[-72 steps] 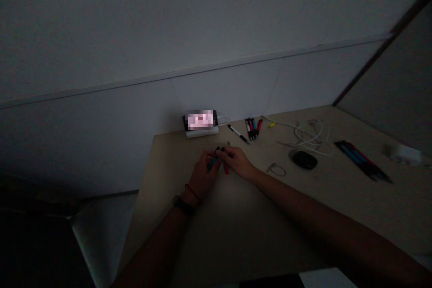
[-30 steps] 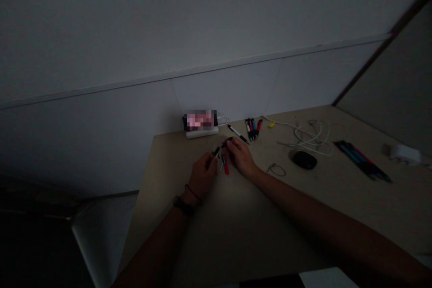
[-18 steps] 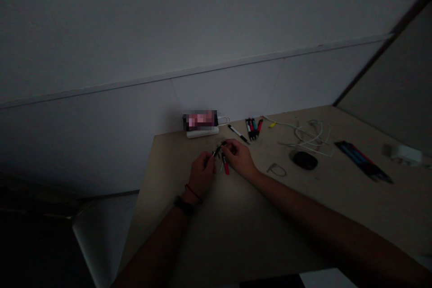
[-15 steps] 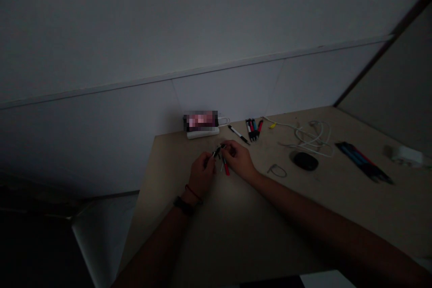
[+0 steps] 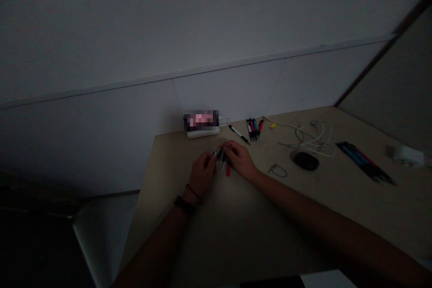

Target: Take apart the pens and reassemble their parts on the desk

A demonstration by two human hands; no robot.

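In dim light my left hand [image 5: 201, 173] and my right hand [image 5: 240, 159] meet over the far part of a beige desk [image 5: 236, 225]. Both have their fingers pinched on a small dark pen [image 5: 218, 153] held between them. A red pen part [image 5: 228, 169] lies on the desk just under my right hand. A dark watch and a thin cord bracelet sit on my left wrist.
A phone [image 5: 201, 120] leans on a white block at the back wall. A black-and-white pen [image 5: 239, 134] and a bunch of pens [image 5: 254, 128] lie beside it. White cable [image 5: 312, 137], dark mouse [image 5: 305, 160], a wire loop [image 5: 277, 170] and more pens [image 5: 364, 162] lie to the right.
My hands have stayed at the same spot, working the small pen between the fingertips; the right hand pulled slightly away a second ago and has closed back toward the left.
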